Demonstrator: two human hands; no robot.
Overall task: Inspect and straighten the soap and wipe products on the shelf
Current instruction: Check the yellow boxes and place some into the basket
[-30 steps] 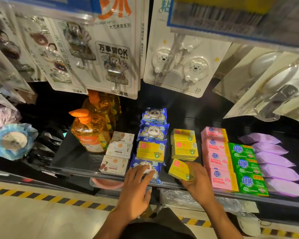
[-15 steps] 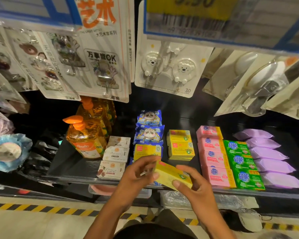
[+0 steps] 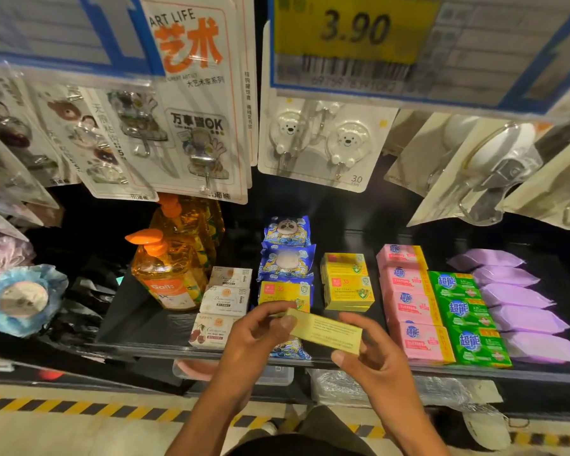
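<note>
A yellow soap box [image 3: 326,331] is held above the front edge of the black shelf [image 3: 139,327], its printed back side turned up. My left hand [image 3: 257,334] pinches its left end and my right hand [image 3: 369,353] grips its right end. Behind it lie other yellow soap boxes [image 3: 348,291], blue panda wipe packs [image 3: 287,255], white soap boxes [image 3: 226,299], pink soap bars [image 3: 408,301], green soap bars [image 3: 464,317] and purple wipe packs [image 3: 514,301] in rows. One blue pack [image 3: 290,350] is partly hidden under my hands.
Orange pump bottles [image 3: 168,274] stand at the shelf's left. Carded wall hooks [image 3: 323,143] and a yellow 3.90 price tag [image 3: 352,31] hang above. A blue bath puff [image 3: 20,297] hangs at the left. The floor below has yellow-black hazard tape [image 3: 63,406].
My right hand lifted the yellow soap box off the shelf front. My left hand left the blue pack and took the box's other end. The box has been turned, back side up.
</note>
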